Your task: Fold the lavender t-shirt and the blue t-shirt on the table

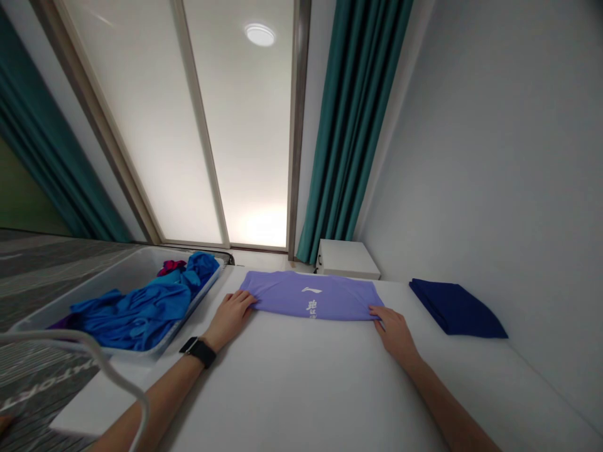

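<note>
A purple T-shirt (282,294), folded into a wide strip with white printing at its middle, lies across the white table (306,383). At its near left corner, my left hand (232,319), with a black watch on the wrist, has its fingers closed on the fabric. My right hand (396,334) pinches the near right corner between thumb and fingers. To the right of that hand lies a folded dark blue garment (455,309), apart from the shirt.
On the left stands a pale plastic tub (108,273) holding crumpled blue clothes (141,307) and a red piece. A white cable (103,361) crosses the lower left. Beyond the table are a white cabinet (349,258) and a teal curtain (355,125). A wall (509,157) rises on the right.
</note>
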The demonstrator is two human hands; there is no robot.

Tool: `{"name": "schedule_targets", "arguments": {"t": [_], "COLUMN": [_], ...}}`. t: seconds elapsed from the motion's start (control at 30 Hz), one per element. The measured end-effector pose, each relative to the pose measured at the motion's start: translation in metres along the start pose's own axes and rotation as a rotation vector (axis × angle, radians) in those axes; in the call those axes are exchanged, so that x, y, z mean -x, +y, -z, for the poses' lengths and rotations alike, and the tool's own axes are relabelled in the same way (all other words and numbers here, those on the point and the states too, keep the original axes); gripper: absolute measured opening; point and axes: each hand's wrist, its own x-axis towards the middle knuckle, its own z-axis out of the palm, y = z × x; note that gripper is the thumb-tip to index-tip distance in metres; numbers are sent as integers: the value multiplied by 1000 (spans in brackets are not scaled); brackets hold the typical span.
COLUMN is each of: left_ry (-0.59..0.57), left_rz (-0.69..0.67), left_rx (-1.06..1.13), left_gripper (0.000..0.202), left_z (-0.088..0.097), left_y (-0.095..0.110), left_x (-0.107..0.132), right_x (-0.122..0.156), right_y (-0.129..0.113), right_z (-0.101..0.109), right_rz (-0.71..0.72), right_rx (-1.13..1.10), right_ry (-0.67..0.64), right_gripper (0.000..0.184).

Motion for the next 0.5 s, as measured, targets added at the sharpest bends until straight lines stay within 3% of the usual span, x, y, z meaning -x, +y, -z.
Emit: {"name": "schedule_targets", "arguments": {"t": [0.23, 0.5], "left_ry": [-1, 1], "left_rz": [13, -32], "left_rx": [-25, -13], "left_gripper": [23, 25], "left_z": [3, 24], "left_y": [5, 19], "left_x": [14, 63], "right_x": [19, 60], "right_y": [-11, -29], "right_z": [7, 32], "right_rz": [-11, 26], "right_rx": [29, 94], "right_ry": [2, -69], "right_gripper": [36, 39]}}
